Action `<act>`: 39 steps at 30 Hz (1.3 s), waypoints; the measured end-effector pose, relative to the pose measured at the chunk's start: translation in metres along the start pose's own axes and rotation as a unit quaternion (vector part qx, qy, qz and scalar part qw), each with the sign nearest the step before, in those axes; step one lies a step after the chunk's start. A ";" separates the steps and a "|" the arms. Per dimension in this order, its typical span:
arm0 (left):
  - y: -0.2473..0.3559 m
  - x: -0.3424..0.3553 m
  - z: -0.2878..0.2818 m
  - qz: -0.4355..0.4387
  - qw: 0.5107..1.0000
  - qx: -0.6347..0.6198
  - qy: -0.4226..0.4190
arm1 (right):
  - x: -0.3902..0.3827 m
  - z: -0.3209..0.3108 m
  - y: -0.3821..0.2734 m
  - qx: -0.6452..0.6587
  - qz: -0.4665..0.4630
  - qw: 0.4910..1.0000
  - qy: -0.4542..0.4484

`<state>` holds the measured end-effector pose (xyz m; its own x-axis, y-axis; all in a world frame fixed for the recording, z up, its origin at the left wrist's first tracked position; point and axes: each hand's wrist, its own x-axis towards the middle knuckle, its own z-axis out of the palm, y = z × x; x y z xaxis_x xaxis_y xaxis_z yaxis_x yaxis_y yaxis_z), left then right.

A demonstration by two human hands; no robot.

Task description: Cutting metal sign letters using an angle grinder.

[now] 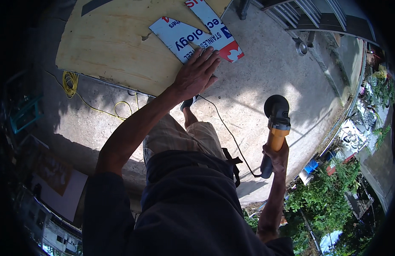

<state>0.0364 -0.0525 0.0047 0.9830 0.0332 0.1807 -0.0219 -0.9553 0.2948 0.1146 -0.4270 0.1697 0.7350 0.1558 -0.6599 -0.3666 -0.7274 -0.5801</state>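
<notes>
My left hand (193, 77) lies palm down, fingers stretched out, at the lower edge of a cut, angular sign panel (176, 32), white with red and blue printing, which rests on a pale wooden board (103, 47) at upper middle. Down at the right, my right hand (276, 154) grips an orange and black angle grinder (277, 121) by its body, held apart from the panel with its round head upward in the view. A black cord (229, 131) runs from the grinder's lower end toward the board.
A coiled yellow cable (70, 85) lies on the concrete ground (248, 77) at left. A metal ladder-like frame (313, 17) and a small metal cylinder (301, 47) are at upper right. Plants (325, 200) and clutter line the right edge. My legs and foot are below the board.
</notes>
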 end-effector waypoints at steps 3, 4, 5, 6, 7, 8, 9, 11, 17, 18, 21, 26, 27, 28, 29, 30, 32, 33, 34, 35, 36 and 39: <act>0.000 -0.003 -0.001 0.002 1.000 0.019 -0.002 | 0.000 0.000 0.002 0.002 0.002 1.000 -0.003; -0.001 -0.003 -0.003 0.002 1.000 -0.003 0.002 | 0.000 -0.001 0.003 0.002 0.001 1.000 -0.004; -0.002 -0.004 -0.006 0.002 1.000 -0.024 0.006 | 0.000 -0.002 0.005 -0.002 -0.001 1.000 -0.003; -0.003 -0.004 -0.009 0.001 1.000 -0.022 0.007 | 0.001 -0.002 0.005 -0.006 -0.003 1.000 -0.003; -0.005 -0.005 -0.012 0.013 1.000 -0.018 -0.005 | 0.002 -0.002 0.005 -0.005 -0.005 1.000 -0.004; -0.006 -0.005 -0.016 0.025 0.999 -0.013 -0.017 | 0.002 -0.002 0.005 -0.003 -0.003 1.000 -0.001; -0.008 -0.006 -0.018 0.024 1.000 -0.009 -0.017 | 0.003 -0.001 0.004 0.000 -0.001 1.000 -0.001; -0.009 -0.006 -0.022 0.024 0.996 -0.086 0.006 | 0.001 -0.001 0.005 0.013 -0.004 1.000 -0.001; -0.026 0.032 -0.032 0.010 0.993 -0.110 0.053 | 0.000 -0.002 0.004 0.037 0.003 0.999 -0.006; -0.029 0.048 -0.037 0.051 0.997 -0.046 0.034 | 0.000 -0.002 0.006 0.047 0.010 0.999 -0.010; -0.045 0.085 -0.029 0.118 0.992 0.033 0.004 | -0.004 0.001 0.006 0.081 0.019 0.996 -0.012; -0.053 0.125 -0.035 0.166 0.973 0.015 -0.159 | -0.011 0.000 0.021 0.085 0.019 0.996 -0.002; -0.054 0.128 -0.038 0.155 0.967 0.005 -0.201 | -0.012 0.001 0.022 0.079 0.020 0.997 -0.006; -0.055 0.130 -0.040 0.156 0.968 0.011 -0.196 | -0.014 0.001 0.025 0.084 0.022 0.996 -0.004; -0.055 0.131 -0.042 0.161 0.967 0.011 -0.199 | -0.016 0.001 0.029 0.083 0.030 0.996 0.002; -0.056 0.132 -0.043 0.163 0.966 0.004 -0.202 | -0.017 0.002 0.032 0.081 0.036 0.996 0.006; -0.058 0.135 -0.044 0.166 0.964 -0.001 -0.208 | -0.017 0.003 0.036 0.087 0.042 0.995 0.009; -0.059 0.137 -0.044 0.166 0.965 -0.004 -0.204 | -0.018 0.004 0.038 0.088 0.047 0.995 0.013; -0.060 0.138 -0.044 0.165 0.966 -0.007 -0.199 | -0.019 0.004 0.040 0.091 0.049 0.995 0.012; -0.060 0.138 -0.044 0.166 0.965 -0.006 -0.202 | -0.020 0.004 0.041 0.098 0.049 0.994 0.013; -0.061 0.137 -0.044 0.168 0.966 -0.006 -0.195 | -0.019 0.005 0.042 0.104 0.047 0.993 0.012; -0.062 0.136 -0.045 0.164 0.968 -0.006 -0.187 | -0.019 0.007 0.038 0.119 0.051 0.991 0.014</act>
<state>0.1634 0.0246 0.0534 0.9196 -0.3833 -0.0858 -0.3448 -0.8925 0.2906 0.0823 -0.4524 0.1571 0.7020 0.0690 -0.7088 -0.5612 -0.5591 -0.6102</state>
